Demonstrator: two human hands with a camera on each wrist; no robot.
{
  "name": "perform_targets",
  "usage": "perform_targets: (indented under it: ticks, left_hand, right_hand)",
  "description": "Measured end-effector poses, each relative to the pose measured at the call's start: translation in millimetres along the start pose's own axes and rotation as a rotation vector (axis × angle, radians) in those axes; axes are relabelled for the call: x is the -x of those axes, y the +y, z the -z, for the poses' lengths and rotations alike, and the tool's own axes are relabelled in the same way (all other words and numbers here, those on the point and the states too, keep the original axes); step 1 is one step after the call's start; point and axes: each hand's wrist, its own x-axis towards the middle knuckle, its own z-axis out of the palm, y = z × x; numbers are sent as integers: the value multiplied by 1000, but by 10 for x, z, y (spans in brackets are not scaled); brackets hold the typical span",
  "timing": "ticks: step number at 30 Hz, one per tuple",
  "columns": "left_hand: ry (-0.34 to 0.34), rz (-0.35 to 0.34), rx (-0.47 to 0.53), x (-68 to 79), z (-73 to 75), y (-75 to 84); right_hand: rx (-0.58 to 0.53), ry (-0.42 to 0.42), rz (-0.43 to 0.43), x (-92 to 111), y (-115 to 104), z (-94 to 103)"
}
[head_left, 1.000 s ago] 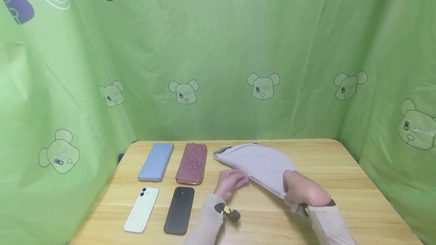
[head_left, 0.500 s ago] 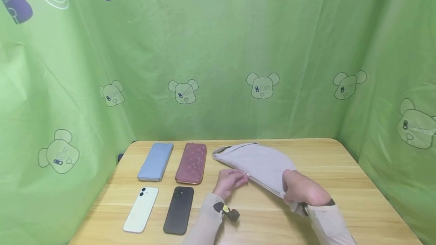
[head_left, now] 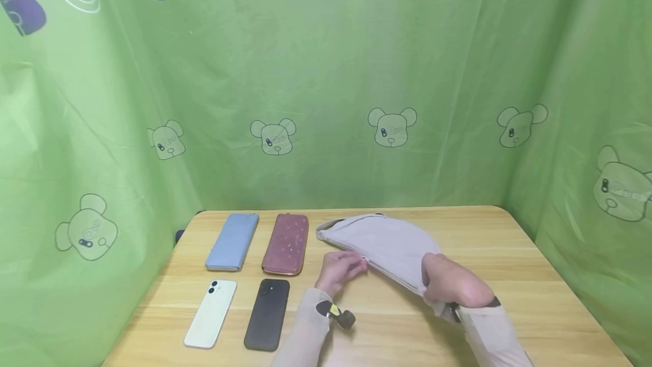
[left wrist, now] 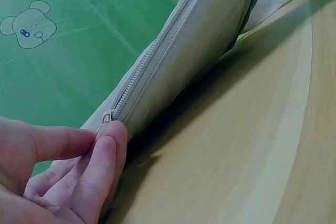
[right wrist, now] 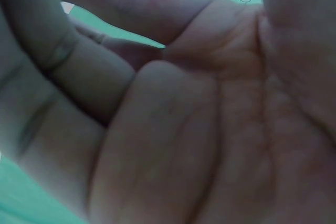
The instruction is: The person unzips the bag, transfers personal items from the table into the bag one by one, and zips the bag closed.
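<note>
A pale grey half-moon sling bag (head_left: 389,241) lies at the right of the table in the head view, its zipped edge towards me. My left hand (head_left: 339,271) pinches the small metal zipper pull (left wrist: 107,117) between thumb and fingertips. Beyond the pull, in the left wrist view, the zipper (left wrist: 149,64) runs up along the bag's edge. My right hand (head_left: 455,282) grips the bag's near right end, its fingertips partly hidden behind the cloth. Mostly palm and curled fingers fill the right wrist view, where what they hold is hidden.
To the left on the wooden table (head_left: 397,338) lie a light blue wallet (head_left: 233,242), a dark pink wallet (head_left: 287,244), a white phone (head_left: 211,315) and a black phone (head_left: 267,315). A green printed curtain (head_left: 326,72) surrounds the table at the back and sides.
My left hand has slid slightly left along the bag's edge with the zipper pull. My right hand keeps its grip in nearly the same place. The phones and wallets have not moved.
</note>
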Motion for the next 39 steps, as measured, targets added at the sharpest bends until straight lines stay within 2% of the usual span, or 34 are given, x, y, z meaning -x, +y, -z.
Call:
perform_targets:
  ticks: [11, 19, 29, 39]
  left_hand:
    - [16, -1, 3, -61, 86, -2]
    - [26, -7, -12, -52, 109, 14]
    - [39, 0, 1, -53, 115, 53]
    - [67, -14, 0, -66, 191, 66]
  right_hand:
    - [19, 2, 7, 12, -9, 13]
    - [38, 5, 19, 2, -12, 23]
    - [17, -2, 11, 13, -23, 15]
    - [12, 0, 5, 24, -4, 11]
